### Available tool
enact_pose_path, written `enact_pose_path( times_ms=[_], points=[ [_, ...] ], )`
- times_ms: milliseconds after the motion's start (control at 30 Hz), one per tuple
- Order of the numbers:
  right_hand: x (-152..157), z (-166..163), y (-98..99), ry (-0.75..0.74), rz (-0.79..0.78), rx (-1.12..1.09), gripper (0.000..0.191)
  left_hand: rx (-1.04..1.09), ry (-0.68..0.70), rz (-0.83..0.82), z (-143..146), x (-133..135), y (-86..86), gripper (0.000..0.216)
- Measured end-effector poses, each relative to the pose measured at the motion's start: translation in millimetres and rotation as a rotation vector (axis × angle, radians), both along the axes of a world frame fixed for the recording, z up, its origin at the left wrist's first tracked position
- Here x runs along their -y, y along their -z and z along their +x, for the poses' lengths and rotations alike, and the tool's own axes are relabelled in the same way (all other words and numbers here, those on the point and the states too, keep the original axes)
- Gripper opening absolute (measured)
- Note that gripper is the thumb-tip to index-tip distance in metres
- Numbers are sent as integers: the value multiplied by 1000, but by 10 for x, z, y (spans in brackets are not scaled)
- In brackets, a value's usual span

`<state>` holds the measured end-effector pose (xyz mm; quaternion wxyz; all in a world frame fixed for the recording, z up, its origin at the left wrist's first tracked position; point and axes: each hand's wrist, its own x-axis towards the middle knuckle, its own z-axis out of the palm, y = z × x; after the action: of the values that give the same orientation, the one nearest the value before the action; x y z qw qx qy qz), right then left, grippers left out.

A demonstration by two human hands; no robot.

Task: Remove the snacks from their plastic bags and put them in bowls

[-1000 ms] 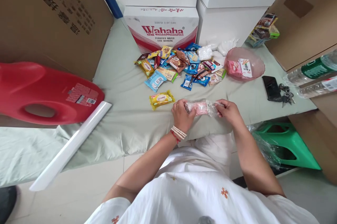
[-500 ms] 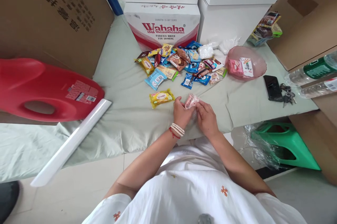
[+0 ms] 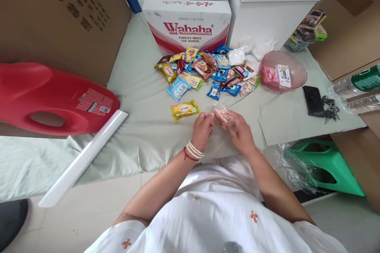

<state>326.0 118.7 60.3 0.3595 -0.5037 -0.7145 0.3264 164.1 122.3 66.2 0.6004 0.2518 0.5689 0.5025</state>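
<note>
A small clear bag with pink snacks inside is gathered between both hands just above the pale green cloth. My right hand grips it from the right with curled fingers. My left hand, a bead bracelet on its wrist, pinches the bag's left end. A yellow snack pack lies on the cloth just left of my left hand. Beyond the hands lies a pile of mixed snack packs.
A pink bowl with two packs stands right of the pile; a phone and keys lie further right. A Wahaha box stands behind. A red jug and white strip lie left. A green stool sits lower right.
The bag was stretched out wide between both hands; my right hand has moved in leftwards and the bag is now bunched up small between the hands.
</note>
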Motion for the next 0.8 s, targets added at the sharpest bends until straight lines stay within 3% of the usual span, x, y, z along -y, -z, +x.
enact_pose_path(
  times_ms=[100,233,367,467,533,600,700,733,800],
  points=[
    [-30,62,-26,70,-290,-409,46,64,-8,54,-83,26,-75,43],
    [-4,8,-27,-28,-566,-737,57,277,144,109,-32,7,-60,53],
    [95,-153,54,87,-557,-869,53,256,48,135,114,-30,45,46],
    [142,-179,74,262,-504,-874,39,219,81,132,163,-32,79,48],
    [44,-29,-15,368,-394,-855,29,201,121,122,127,-3,52,51],
    [-240,302,-199,459,-185,-846,20,184,167,119,27,61,-3,51],
    [-1039,1027,-545,595,199,-819,15,157,250,120,-201,222,-71,45],
    [-1371,1270,-641,670,282,-798,16,143,262,108,-281,288,-78,45],
    [-2043,1659,-760,854,270,-686,32,103,256,59,-430,426,-67,45]
  ],
)
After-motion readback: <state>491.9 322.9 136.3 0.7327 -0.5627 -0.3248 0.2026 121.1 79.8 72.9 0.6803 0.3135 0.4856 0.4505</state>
